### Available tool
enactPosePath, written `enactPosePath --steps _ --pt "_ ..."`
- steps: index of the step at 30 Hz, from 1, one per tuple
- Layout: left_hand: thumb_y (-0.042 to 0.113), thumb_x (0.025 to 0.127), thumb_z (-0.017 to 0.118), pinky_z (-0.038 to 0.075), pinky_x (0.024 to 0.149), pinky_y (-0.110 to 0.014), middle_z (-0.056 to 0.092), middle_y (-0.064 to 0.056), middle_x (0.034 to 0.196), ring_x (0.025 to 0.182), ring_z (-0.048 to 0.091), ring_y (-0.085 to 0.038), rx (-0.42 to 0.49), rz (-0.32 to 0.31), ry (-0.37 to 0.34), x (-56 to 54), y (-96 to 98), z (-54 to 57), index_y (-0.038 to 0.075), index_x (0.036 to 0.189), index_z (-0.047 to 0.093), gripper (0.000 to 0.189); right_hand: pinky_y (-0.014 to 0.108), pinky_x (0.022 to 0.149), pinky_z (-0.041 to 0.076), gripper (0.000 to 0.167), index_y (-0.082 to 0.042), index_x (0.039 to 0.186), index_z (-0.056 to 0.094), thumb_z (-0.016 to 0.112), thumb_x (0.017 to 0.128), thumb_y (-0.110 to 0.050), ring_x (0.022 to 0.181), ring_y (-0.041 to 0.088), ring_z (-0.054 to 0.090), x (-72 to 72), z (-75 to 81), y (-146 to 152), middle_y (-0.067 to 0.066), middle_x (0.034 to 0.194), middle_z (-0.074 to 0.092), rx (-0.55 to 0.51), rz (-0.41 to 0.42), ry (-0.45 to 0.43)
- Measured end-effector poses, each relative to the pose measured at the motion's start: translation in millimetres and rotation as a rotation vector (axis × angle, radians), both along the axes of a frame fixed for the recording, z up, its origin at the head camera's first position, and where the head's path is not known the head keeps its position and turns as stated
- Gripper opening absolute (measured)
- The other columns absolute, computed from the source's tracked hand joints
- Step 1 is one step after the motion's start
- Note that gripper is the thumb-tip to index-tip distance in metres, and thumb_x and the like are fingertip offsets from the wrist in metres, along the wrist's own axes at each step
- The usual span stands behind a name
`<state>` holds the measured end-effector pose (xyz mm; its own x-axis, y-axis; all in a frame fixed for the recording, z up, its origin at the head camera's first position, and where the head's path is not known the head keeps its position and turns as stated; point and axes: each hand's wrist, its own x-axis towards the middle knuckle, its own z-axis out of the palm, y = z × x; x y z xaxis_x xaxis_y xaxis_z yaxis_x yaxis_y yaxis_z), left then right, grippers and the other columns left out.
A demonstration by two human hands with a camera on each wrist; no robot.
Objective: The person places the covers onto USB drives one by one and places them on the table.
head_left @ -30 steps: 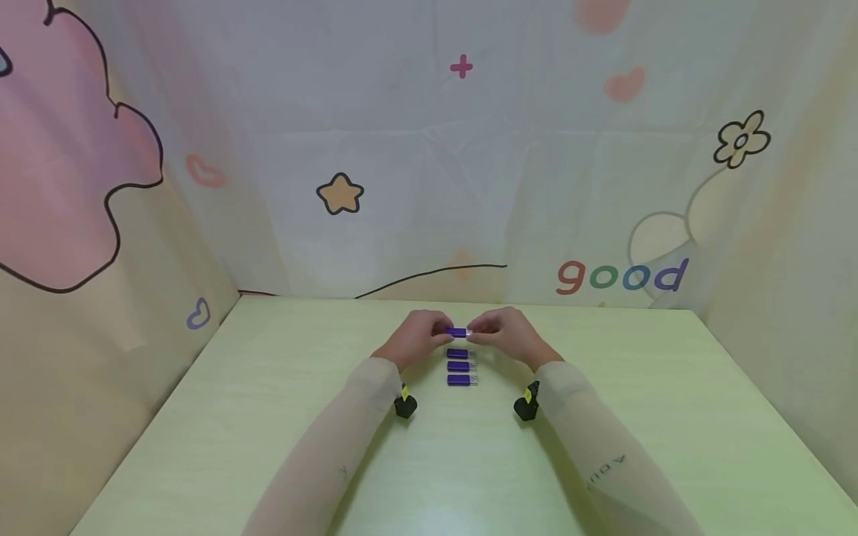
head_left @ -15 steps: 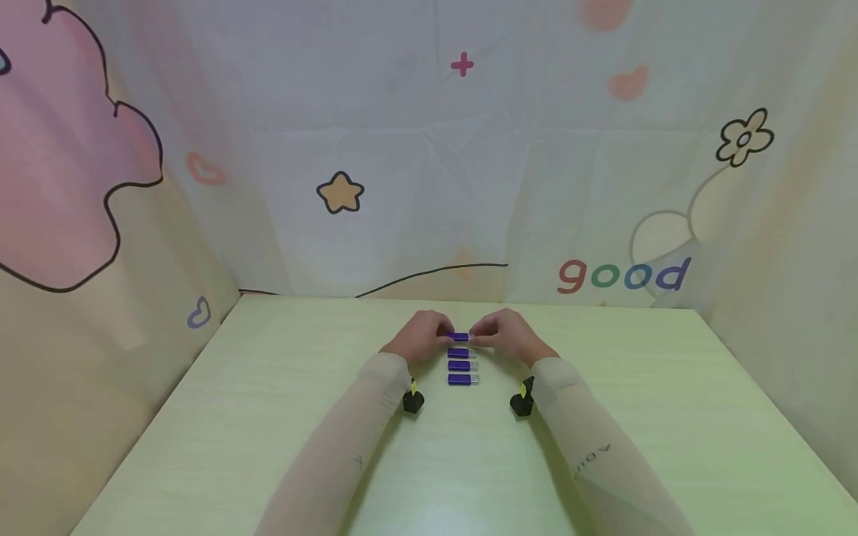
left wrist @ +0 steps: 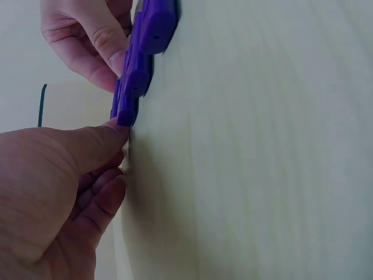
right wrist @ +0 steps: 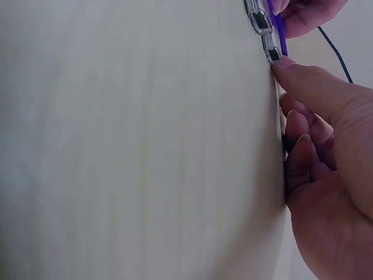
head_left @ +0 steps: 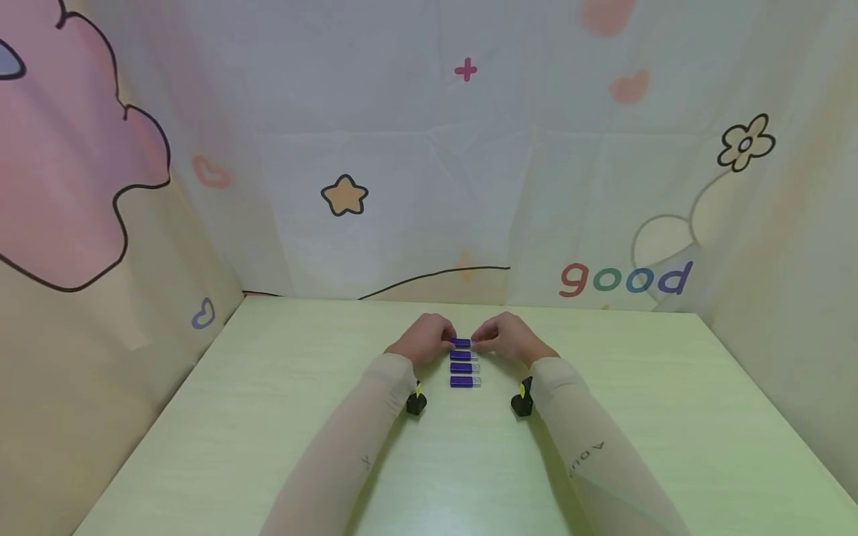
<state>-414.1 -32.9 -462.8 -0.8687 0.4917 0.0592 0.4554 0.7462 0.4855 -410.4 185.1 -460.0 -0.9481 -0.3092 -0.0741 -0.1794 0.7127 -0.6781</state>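
Observation:
Several purple USB flash drives with clear caps lie in a column on the pale table. The farthest USB flash drive (head_left: 460,343) is between my two hands, at or just above the tabletop. My left hand (head_left: 425,340) pinches its purple end, and my right hand (head_left: 512,340) has thumb and fingers at its clear-capped end. Nearer to me lie the second USB flash drive (head_left: 461,356), the third (head_left: 462,368) and the nearest one (head_left: 462,382). In the left wrist view the nearer purple drives (left wrist: 157,29) partly hide the held one.
The light wood-grain table (head_left: 436,476) reaches back to a printed cloth backdrop (head_left: 429,201). Black camera mounts (head_left: 416,403) sit at both wrists, low over the table on either side of the column.
Both hands have brought the farthest flash drive down and toward me, closer to the second one. The other drives keep their places. The head view has shifted slightly.

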Motion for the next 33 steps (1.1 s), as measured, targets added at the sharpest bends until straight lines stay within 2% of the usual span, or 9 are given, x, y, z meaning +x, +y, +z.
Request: enactPosePath --steps 11,23,33 --pt "0.017 0.096 0.073 0.054 0.099 -0.035 0.076 -0.003 0.105 0.102 0.067 -0.016 -0.01 -0.012 -0.016 -1.8 -1.6 -2.4 0.008 0.111 0.077 0.018 0.048 0.107 0.047 0.017 -0.019 0.104 0.082 0.082 0.089 -0.025 0.108 0.021 0.063 1.6 0.4 1.3 0.0 0.111 0.077 -0.002 0.004 -0.011" --pt "0.017 0.096 0.073 0.054 0.098 -0.035 0.075 -0.005 0.108 0.102 0.066 -0.017 -0.009 0.016 -0.049 3.4 -2.2 6.3 0.007 0.115 0.076 0.021 0.05 0.11 0.045 0.021 -0.02 0.107 0.081 0.083 0.088 -0.028 0.113 0.022 0.063 -3.0 1.2 4.3 -0.001 0.114 0.077 -0.017 -0.001 -0.038" --pt "0.016 0.096 0.073 0.054 0.098 -0.035 0.075 -0.005 0.108 0.102 0.066 -0.017 0.005 0.019 -0.053 3.8 -2.8 3.1 0.007 0.115 0.076 0.021 0.05 0.112 0.044 0.022 -0.021 0.109 0.08 0.082 0.089 -0.028 0.115 0.022 0.063 1.4 2.1 5.6 0.0 0.117 0.076 -0.016 -0.011 -0.054"
